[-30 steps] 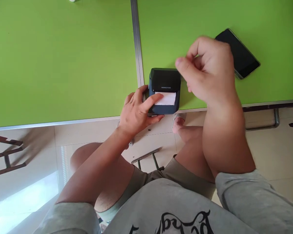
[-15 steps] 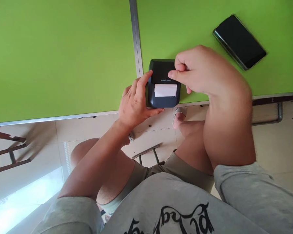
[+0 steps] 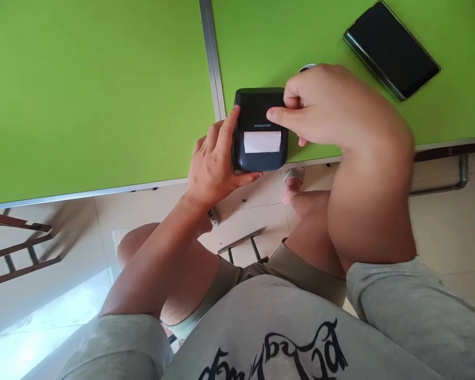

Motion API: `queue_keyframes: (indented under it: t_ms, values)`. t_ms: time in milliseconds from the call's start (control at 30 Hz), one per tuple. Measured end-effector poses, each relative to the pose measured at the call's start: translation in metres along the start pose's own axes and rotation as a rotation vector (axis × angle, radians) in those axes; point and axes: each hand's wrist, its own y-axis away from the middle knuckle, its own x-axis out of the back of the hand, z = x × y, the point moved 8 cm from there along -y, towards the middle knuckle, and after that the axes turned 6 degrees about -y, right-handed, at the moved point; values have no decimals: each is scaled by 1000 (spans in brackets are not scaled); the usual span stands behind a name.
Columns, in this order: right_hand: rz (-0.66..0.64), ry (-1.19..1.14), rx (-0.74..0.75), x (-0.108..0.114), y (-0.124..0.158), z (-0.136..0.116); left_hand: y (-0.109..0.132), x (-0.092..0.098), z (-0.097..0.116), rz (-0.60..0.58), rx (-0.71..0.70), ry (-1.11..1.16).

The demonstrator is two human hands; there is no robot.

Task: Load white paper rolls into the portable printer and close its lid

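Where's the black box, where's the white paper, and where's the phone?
Black box [image 3: 254, 111]: head view, on its dark top part.
White paper [image 3: 262, 142]: head view, middle of the strip.
Phone [image 3: 391, 51]: head view, middle of its dark screen.

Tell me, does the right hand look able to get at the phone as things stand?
Probably yes: the phone lies near the right hand, and nothing visible blocks the way, though that hand is at the black device now.

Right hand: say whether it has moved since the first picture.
Yes: the right hand has moved left, closer to the metal strip in the green table.
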Motion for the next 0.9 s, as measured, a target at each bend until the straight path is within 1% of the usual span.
queue_keyframes:
  t_ms: [167,233,300,433,567,733,900]
  values:
    - [-154,-12,-176,-13,11,13,0,-3,-3,-52,45,48]
    - [-167,-26,-231,-18,13,17,1,-3,-4,-55,56,52]
    - [-181,-43,-229,-25,13,19,1,-2,-5,-52,58,54]
    - [-184,-14,-145,-31,11,14,-1,1,-5,-38,23,73]
    - [-155,42,-134,-29,10,12,-2,2,-7,-47,21,58]
    - [-142,55,-96,-28,10,8,-3,-1,-8,-72,39,41]
    - [-178,51,-104,-29,12,11,-1,-4,-8,-62,63,12]
